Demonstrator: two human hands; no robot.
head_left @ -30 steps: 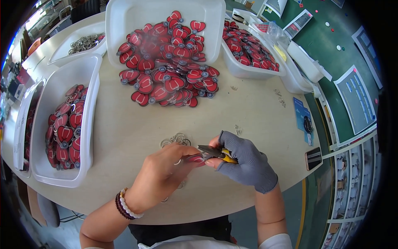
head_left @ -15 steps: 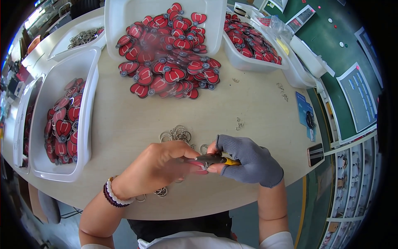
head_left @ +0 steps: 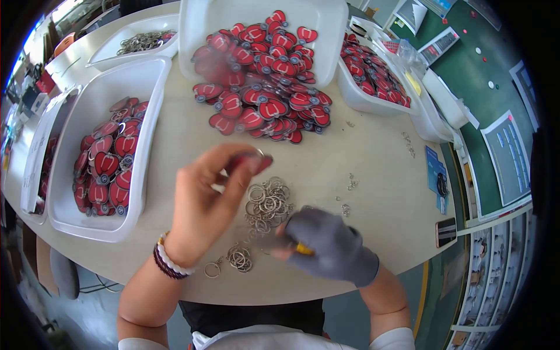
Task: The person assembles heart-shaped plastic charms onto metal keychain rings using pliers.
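We see the left hand pinching a red tag between thumb and fingers, mid-frame; it has risen from the pliers since the earlier frames. The right hand, gloved and motion-blurred, is closed around the pliers, now lower, beside the ring pile; we cannot tell how the plier tips stand. Tag heap: upper centre. White tub, holding tags: left.

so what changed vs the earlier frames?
Left hand moved forward and left with a red tag, now clear of the pliers; right hand, keeping the pliers, shifted left toward the ring pile. Tag pile and left tub stayed put.
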